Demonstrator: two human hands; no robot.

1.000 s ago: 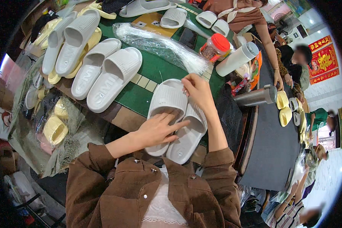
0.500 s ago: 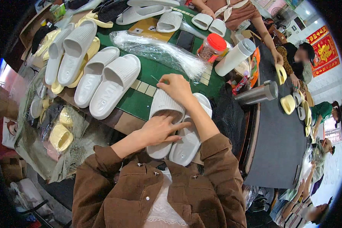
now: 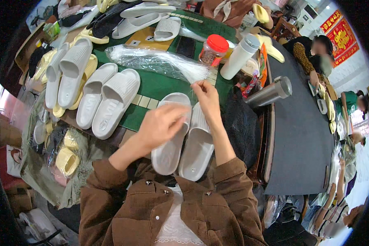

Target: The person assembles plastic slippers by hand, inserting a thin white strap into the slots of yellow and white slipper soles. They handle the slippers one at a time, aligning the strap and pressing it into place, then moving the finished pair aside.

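A pair of pale grey slide slippers [image 3: 197,149] lies side by side on the table edge in front of me, toes pointing away. My left hand [image 3: 162,123] hovers just above the left slipper, blurred, fingers loosely curled and holding nothing I can see. My right hand [image 3: 205,96] is raised over the toe of the right slipper. Its fingertips pinch the near tip of a long bundle of clear plastic bags [image 3: 151,61], which lies across the green mat [image 3: 151,87].
Left of me are another pale slipper pair [image 3: 106,102] and stacked slippers [image 3: 69,69]. A red-lidded jar [image 3: 213,49], a white bottle [image 3: 240,57] and a steel flask [image 3: 270,92] stand to the right. Other people work along the dark table [image 3: 299,135].
My left hand has lifted off the left slipper. My right hand has moved up from the slipper's toe to the tip of the plastic bag bundle.
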